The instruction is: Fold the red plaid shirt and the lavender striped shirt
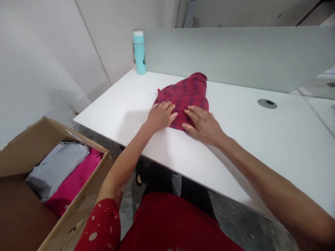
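Note:
A red plaid cloth garment point(187, 92) with dark stripes lies folded in a bundle on the white table point(235, 139). What kind of garment it is cannot be made out. My left hand point(161, 115) rests on its near left part, fingers stretched out and palm down. On its near right part lies my right hand point(202, 123), also flat, with the fingers a little apart. Both hands press on the fabric from above without gripping it. Parts of the cloth's near edge are hidden under the hands.
At the table's back left corner stands a turquoise bottle point(140, 54). A low grey-green partition point(230, 57) runs along the back. A round cable grommet point(267, 103) is set in the tabletop at right. Below left, an open cardboard box point(23, 150) holds folded grey cloth point(59, 165) and pink cloth point(75, 181).

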The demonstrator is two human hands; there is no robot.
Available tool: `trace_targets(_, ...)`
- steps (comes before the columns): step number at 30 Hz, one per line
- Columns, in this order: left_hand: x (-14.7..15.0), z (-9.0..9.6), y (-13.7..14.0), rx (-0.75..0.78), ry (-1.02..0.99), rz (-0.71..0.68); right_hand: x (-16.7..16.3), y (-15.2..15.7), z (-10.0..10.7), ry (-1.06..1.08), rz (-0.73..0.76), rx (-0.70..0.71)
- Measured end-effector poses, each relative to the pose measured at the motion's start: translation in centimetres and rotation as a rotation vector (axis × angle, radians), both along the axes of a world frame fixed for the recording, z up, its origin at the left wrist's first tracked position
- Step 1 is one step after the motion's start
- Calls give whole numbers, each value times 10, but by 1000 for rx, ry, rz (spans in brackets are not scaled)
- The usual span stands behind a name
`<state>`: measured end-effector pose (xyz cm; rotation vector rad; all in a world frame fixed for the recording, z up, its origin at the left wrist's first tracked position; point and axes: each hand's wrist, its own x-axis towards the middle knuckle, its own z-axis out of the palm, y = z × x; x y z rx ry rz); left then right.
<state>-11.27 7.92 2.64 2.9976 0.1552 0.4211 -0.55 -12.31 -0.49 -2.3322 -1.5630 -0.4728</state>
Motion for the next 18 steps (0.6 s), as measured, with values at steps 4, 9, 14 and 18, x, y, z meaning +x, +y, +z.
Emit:
trace_targets(4,-4,-21,26,-161,161,136,-7,-2,-27,40,26,-93)
trace_targets(9,-6,-19,55,-342,61,186,5,-12,-12,260,96,84)
trace_targets(14,9,-3,59,-347,118,504,59,-15,0,541,-264,455)
trace_targets(18,28,2,50,-346,221,434,96,-3,-8,963,-460,544)
